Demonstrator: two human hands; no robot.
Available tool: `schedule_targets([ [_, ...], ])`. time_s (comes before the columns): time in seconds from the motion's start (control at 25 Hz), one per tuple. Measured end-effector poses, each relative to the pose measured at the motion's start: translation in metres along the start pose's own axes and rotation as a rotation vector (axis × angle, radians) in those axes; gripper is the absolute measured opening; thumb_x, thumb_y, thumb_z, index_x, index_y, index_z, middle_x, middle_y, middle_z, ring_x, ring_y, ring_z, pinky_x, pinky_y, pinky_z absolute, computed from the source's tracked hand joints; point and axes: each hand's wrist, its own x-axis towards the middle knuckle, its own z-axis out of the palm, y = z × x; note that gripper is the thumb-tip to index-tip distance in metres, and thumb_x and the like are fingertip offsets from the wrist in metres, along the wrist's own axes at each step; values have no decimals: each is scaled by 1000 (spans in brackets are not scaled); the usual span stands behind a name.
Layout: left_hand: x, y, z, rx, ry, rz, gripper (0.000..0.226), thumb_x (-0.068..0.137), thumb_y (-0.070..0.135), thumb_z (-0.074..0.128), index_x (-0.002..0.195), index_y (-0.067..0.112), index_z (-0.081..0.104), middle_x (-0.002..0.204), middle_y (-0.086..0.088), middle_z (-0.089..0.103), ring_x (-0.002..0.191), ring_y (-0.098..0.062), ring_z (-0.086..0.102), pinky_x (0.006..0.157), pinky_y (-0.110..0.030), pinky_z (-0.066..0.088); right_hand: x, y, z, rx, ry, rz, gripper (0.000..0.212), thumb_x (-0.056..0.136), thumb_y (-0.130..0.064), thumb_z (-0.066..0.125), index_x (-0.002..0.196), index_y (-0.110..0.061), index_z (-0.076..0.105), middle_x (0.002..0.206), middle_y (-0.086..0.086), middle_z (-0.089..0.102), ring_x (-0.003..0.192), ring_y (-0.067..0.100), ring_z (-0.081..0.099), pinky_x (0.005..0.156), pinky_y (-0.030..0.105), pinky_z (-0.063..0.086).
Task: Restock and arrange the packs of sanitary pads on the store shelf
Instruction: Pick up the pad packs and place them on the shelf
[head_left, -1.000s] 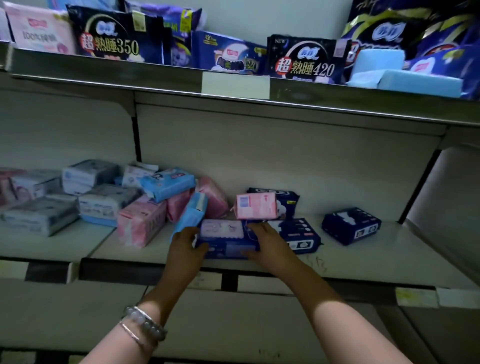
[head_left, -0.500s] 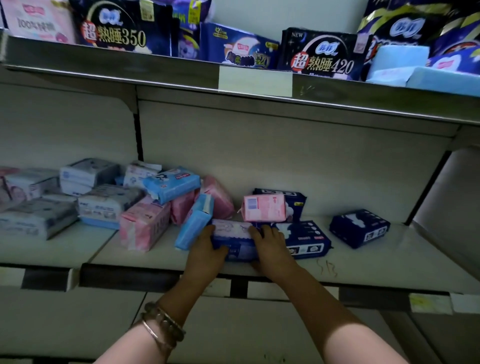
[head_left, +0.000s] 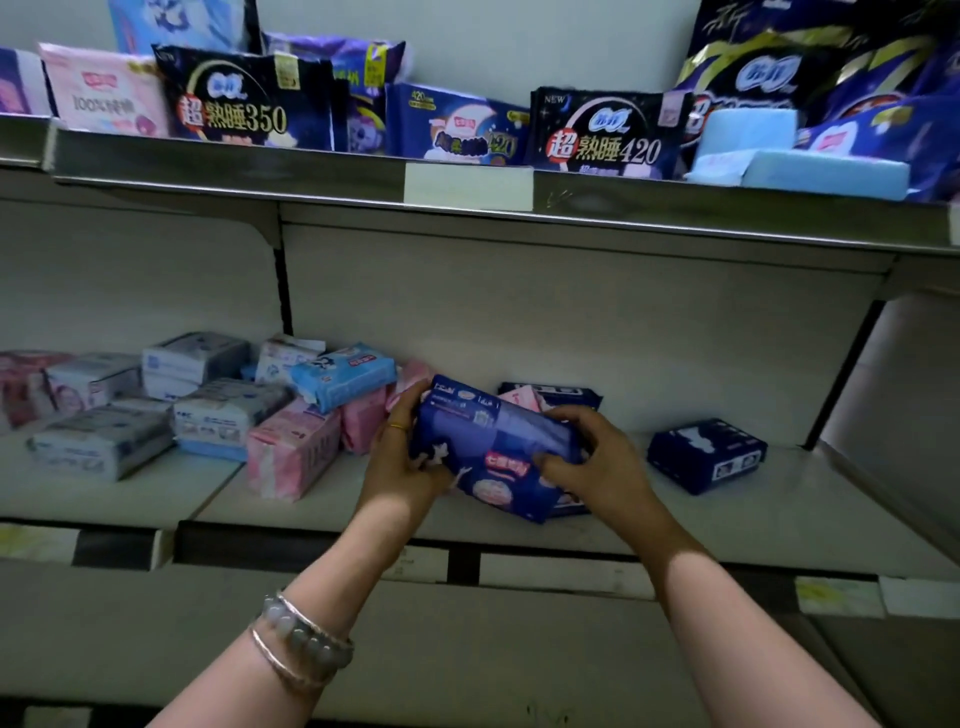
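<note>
- Lower white metal shelf (head_left: 779, 509): carries all the loose packs listed below.
- Far left: a group of grey-and-white wrapped rectangular packs (head_left: 104, 447), some stacked, lying flat.
- Just right of them: a pink plastic-wrapped pack (head_left: 293, 447) standing on its edge, with a light blue soft pack (head_left: 345, 374) resting on top of the pile behind it.
- Left wrist: a pale beaded bracelet (head_left: 306, 639) beside thin metal bangles.
- Left hand (head_left: 400, 462): fingers curled round the left end of the dark blue plastic pack of sanitary pads (head_left: 493, 447); a gold ring shows on one finger.
- That pack: held tilted between both hands, above the middle of the lower shelf near its front edge.
- Right hand (head_left: 597, 462): grips the pack's right end, thumb on the front face.
- Right: a second dark blue rectangular pack (head_left: 706, 454) lies flat on the shelf, apart from the hands.
- Upper metal shelf (head_left: 311, 176): lined with large upright dark blue packs.
</note>
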Motion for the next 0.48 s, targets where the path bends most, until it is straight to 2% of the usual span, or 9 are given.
schedule_targets([
  [0.08,-13,8,11,-100,-31,-4,71,78,-17,55,126,33,39,110,21,52,96,6,51,80,-10,47,-10,-7,-21,157,20,41,28,82,-8,68,103,-21,55,97,-8,60,84,6,61,61,15,54],
  [0.16,-27,13,24,-180,-71,-31,68,81,-15,55,131,28,41,118,11,57,103,0,56,83,-8,48,-22,-10,-42,281,80,63,21,83,-5,66,99,-14,58,91,-4,62,72,6,65,52,15,51],
  [0.24,-42,23,42,-219,-119,-39,58,83,-7,59,131,22,44,121,4,60,107,-6,59,90,-15,49,-39,-11,-64,388,164,57,21,76,-7,73,93,-7,61,79,1,66,61,3,65,50,16,49],
  [0.32,-60,37,65,-286,-153,-71,44,83,1,62,120,22,50,110,4,66,96,-2,64,82,-17,53,-60,-12,-91,426,244,50,27,66,-21,70,88,-6,64,74,1,67,62,6,63,54,18,48],
  [0.36,-71,45,78,-340,-180,-99,39,83,4,63,114,24,51,105,4,67,92,-5,66,80,-23,55,-73,-12,-105,432,275,48,26,66,-25,67,85,-8,65,72,0,66,63,6,61,55,18,48],
  [0.44,-95,57,103,-433,-206,-142,36,82,7,63,112,23,51,105,-2,67,92,-16,66,81,-34,56,-101,-14,-132,448,299,39,16,75,-25,70,81,-12,64,70,-5,65,63,4,59,55,15,46],
  [0.48,-107,61,113,-469,-192,-148,35,82,5,62,112,19,51,105,-5,67,90,-17,67,78,-33,57,-115,-15,-143,444,290,33,12,82,-24,69,83,-14,63,73,-5,65,64,3,59,55,14,46],
])
